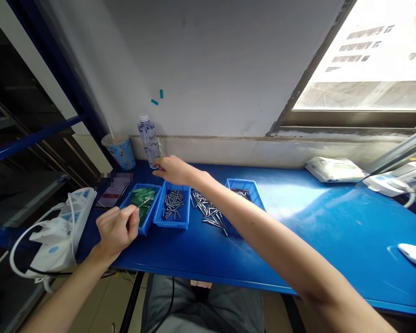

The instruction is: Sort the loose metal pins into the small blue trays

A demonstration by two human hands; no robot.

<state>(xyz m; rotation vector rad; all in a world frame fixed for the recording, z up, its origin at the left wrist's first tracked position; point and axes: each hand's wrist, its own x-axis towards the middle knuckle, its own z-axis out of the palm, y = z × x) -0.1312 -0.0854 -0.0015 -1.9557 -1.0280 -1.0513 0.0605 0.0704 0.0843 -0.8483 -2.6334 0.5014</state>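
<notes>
My left hand (119, 229) is closed in a pinch at the front of a blue bin (145, 229) of small green pieces (138, 199). From its fingertips a thin metal pin (144, 202) sticks out over the green pieces. My right hand (175, 170) reaches across, above the back of a second blue bin (171, 225) with metal pins (173, 203) in it. Its fingers are bent together in front of the water bottle's base; anything between them is too small to make out. More loose metal pins (210, 212) lie on the table, partly under my right forearm.
A third blue bin (253, 188) stands behind my right forearm. At the back are a water bottle (149, 141) and a paper cup (121, 152). A phone (113, 195) and a power strip (64, 231) with cables lie left; a white packet (334, 169) sits back right.
</notes>
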